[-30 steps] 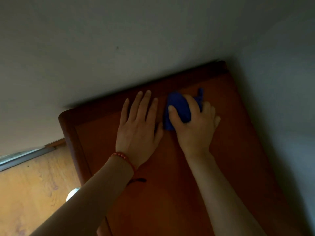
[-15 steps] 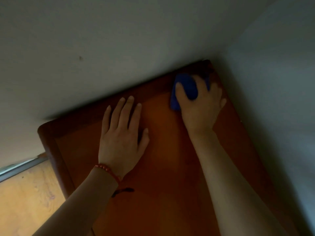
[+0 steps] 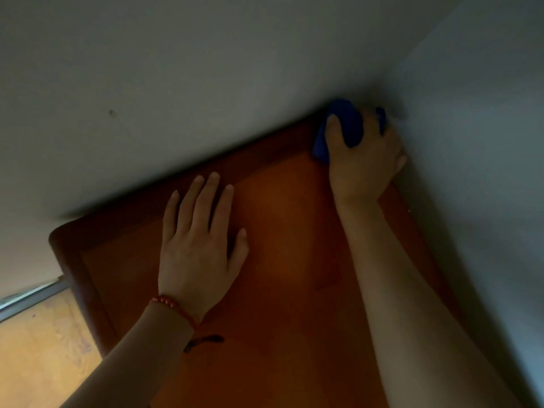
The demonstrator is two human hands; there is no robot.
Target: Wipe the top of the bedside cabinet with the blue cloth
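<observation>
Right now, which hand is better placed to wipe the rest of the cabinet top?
The right hand. It already grips the blue cloth, pressed into the far corner of the cabinet top by the walls. The left hand lies flat and empty on the wood, seemingly bracing, so it would first need the cloth.

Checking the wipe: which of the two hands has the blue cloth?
The right hand, at the cabinet's far corner, fingers wrapped over the blue cloth. The left hand, wearing a red bracelet, lies flat and empty.
</observation>
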